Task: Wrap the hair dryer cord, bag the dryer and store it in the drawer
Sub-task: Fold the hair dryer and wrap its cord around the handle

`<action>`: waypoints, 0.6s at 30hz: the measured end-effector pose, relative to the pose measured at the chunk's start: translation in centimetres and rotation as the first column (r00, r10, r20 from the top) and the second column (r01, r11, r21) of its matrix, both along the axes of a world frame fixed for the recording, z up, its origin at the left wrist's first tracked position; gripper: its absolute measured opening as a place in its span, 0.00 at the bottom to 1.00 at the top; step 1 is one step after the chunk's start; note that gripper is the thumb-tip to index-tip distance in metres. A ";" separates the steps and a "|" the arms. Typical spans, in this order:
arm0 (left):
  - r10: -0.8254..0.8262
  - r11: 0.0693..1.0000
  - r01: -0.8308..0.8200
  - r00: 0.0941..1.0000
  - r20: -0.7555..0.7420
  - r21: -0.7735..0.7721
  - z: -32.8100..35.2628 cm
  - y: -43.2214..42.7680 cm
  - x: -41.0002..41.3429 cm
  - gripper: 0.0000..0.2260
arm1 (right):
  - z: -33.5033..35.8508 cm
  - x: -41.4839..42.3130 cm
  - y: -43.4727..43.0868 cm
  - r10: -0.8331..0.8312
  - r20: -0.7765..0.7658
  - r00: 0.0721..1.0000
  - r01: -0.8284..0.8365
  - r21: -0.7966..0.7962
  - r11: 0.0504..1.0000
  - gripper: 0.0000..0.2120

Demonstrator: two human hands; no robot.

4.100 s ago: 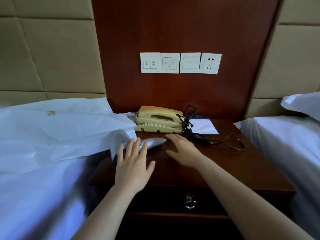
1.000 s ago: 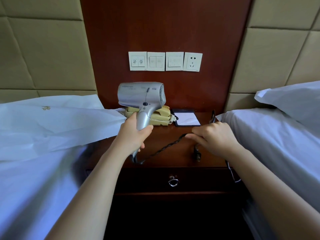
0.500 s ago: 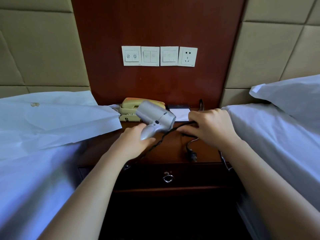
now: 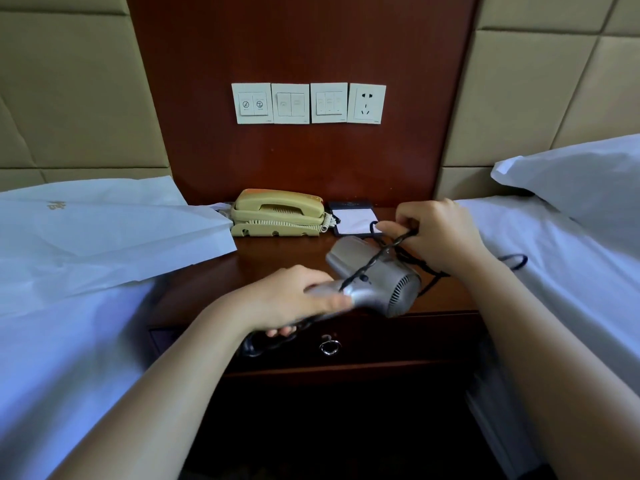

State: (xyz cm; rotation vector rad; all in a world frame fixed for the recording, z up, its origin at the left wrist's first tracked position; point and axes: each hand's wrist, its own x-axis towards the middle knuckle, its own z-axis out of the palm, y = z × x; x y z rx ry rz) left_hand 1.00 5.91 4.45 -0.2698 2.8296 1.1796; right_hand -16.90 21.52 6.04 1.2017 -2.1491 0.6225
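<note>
Head view: gripped dryer (image 4: 381, 282) by the handle in left hand (image 4: 287, 299), above front edge of nightstand (image 4: 277, 261). Pinched cord (image 4: 372, 264) in right hand (image 4: 436, 233), drawn once across the barrel. Judged wrapping barely begun; had yet to touch bag (image 4: 104, 233) at left edge or open drawer (image 4: 398, 341).

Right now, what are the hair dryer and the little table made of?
Hair dryer: probably plastic with a silver satin finish; its moulded rear grille and soft sheen suggest that. Nightstand: looks like reddish-brown wood or veneer, varnished glossy; its top reflects light.
</note>
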 end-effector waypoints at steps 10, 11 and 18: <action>0.045 0.996 -0.050 0.996 0.077 0.070 -1.1 0.0 -0.9 0.16 | -0.7 -0.9 0.2 0.029 0.095 0.995 -0.035 0.062 0.997 0.18; 0.028 0.993 -0.037 0.996 0.084 0.108 -1.1 -0.1 -0.9 0.16 | -0.9 -1.1 0.3 0.028 0.091 0.995 -0.036 0.077 0.996 0.17; 0.064 0.963 -0.089 0.992 0.105 0.254 -3.0 -2.5 -1.7 0.19 | -2.2 -3.8 2.8 -0.133 -0.022 0.991 0.134 0.122 0.983 0.11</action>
